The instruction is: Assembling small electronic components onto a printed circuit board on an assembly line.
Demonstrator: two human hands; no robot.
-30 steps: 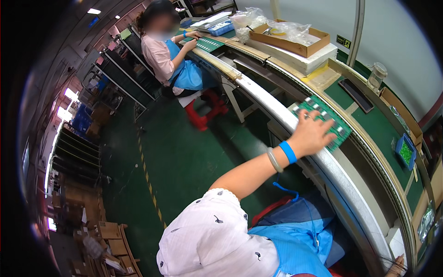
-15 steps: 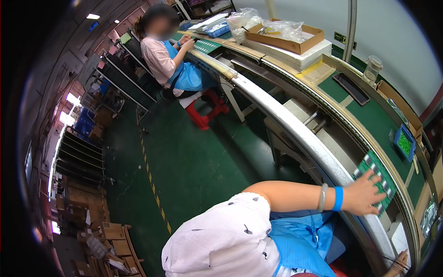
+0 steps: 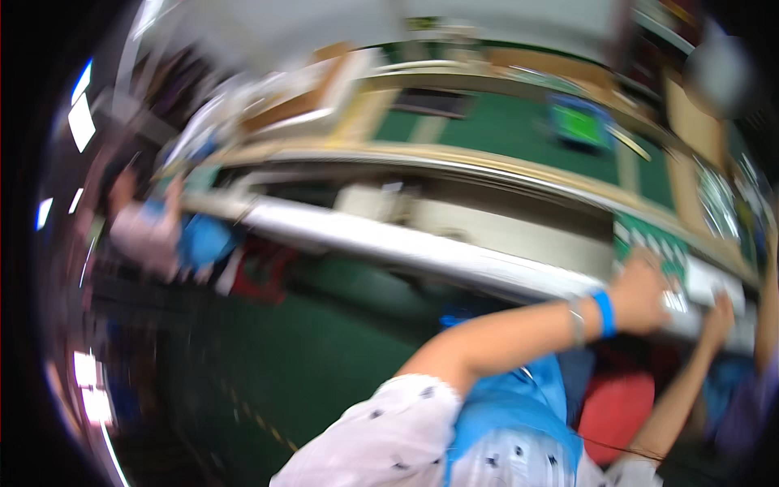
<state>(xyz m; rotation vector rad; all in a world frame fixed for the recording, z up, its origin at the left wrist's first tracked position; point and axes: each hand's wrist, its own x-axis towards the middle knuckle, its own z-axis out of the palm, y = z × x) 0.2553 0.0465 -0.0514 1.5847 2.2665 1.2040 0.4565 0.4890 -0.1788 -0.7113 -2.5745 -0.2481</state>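
Note:
Motion blurs the view. My left hand [image 3: 643,294], with a blue wristband and a pale bracelet on its arm, is at the near edge of a green circuit board [image 3: 629,230] carrying rows of pale parts. Its fingers overlap the board but are smeared, so their grip is unclear. Just right of the board lies a white flat piece [image 3: 714,278]. My right hand [image 3: 717,318] is at that piece's near edge, its fingertips too blurred to read.
A pale rail [image 3: 406,247] runs along the bench's near side. Behind are a dark phone [image 3: 432,102], a blue tray [image 3: 578,123] of green parts and a cardboard box [image 3: 300,101]. A co-worker [image 3: 150,235] sits far left; another person's forearm [image 3: 767,300] shows at right.
The view has swung right, bringing my right forearm and another person's arm into sight. My left hand, earlier spread over the circuit board, is now at its near edge.

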